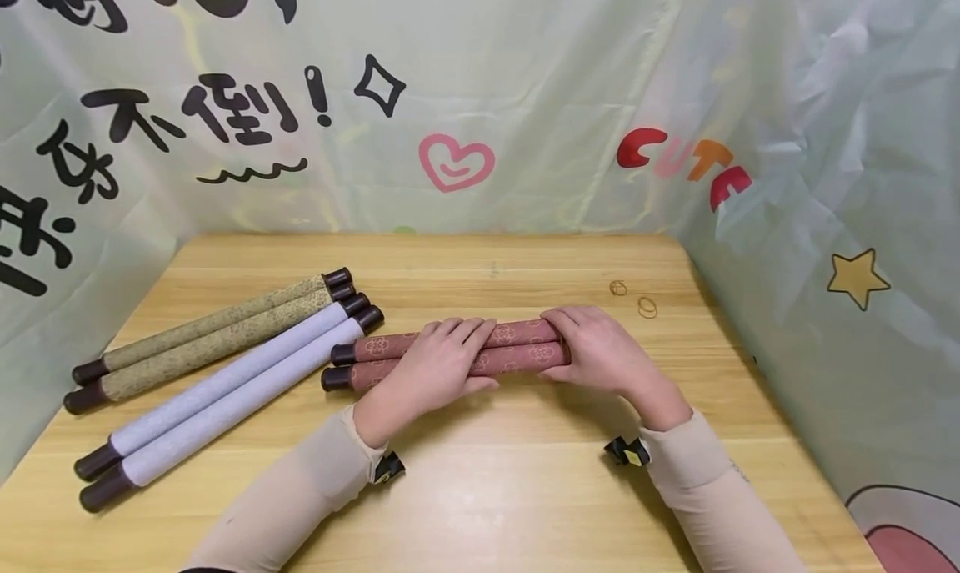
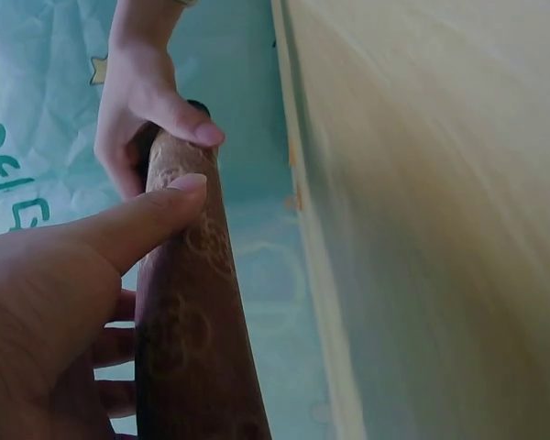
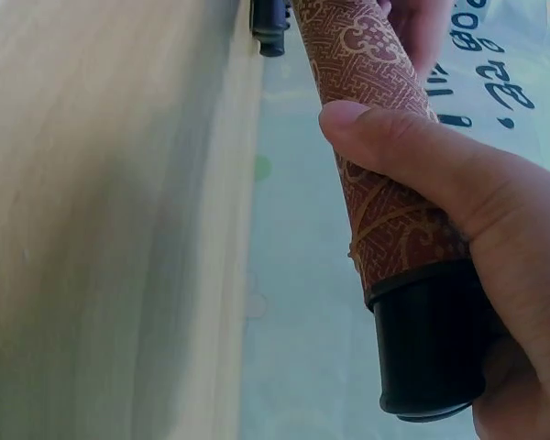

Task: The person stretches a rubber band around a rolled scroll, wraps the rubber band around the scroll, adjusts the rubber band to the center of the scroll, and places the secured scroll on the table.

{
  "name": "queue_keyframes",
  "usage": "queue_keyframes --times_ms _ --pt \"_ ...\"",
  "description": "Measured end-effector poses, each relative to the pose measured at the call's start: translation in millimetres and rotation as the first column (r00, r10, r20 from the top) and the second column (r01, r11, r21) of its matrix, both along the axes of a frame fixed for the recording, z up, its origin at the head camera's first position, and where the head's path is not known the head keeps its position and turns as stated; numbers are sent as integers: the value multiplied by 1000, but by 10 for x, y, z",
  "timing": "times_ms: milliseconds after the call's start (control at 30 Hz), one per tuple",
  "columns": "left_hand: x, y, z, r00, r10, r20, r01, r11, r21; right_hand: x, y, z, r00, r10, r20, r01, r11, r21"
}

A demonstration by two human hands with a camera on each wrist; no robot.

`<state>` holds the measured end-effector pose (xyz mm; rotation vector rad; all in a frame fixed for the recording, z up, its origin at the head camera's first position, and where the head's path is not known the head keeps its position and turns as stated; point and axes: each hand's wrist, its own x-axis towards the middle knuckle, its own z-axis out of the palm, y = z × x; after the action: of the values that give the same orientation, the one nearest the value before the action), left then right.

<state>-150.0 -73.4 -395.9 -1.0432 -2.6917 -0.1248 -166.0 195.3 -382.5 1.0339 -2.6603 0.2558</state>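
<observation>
Two dark red hanging scrolls (image 1: 525,357) with a pale flower pattern and black end knobs lie side by side in both hands, just over the table. My left hand (image 1: 441,363) grips them around the middle, thumb on the near side and fingers over the far side. Toward their right end my right hand (image 1: 600,349) holds them, covering the knobs in the head view. A thin rubber band (image 3: 371,236) crosses the patterned cloth near the black knob (image 3: 428,344) in the right wrist view.
To the left lie two pale lavender scrolls (image 1: 240,398) and two olive-gold scrolls (image 1: 217,331), slanted on the wooden table (image 1: 480,490). Two loose rubber bands, one nearer (image 1: 647,308) and one farther (image 1: 618,288), lie at the back right. Printed cloth (image 1: 555,123) hangs around the table.
</observation>
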Motion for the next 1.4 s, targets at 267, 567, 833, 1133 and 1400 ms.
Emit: queue_keyframes --times_ms 267,567,833,1133,1400 --pt "-31 -239 -9 1000 -10 -10 10 1000 17 -29 121 58 999 -17 27 17 1000 -3" --pt "-28 -600 -28 999 17 -51 -17 1000 10 -55 193 124 999 -6 46 7 999 -34" --pt "-47 -829 -36 997 27 -78 -28 1000 -5 -85 261 104 997 -19 73 22 999 -42" --pt "-128 -929 -74 1000 8 -15 -9 999 -32 -106 239 75 994 -22 106 28 998 -48" --pt "-129 -962 -93 1000 -9 2 9 1000 -30 -101 191 12 990 -18 142 25 999 -43"
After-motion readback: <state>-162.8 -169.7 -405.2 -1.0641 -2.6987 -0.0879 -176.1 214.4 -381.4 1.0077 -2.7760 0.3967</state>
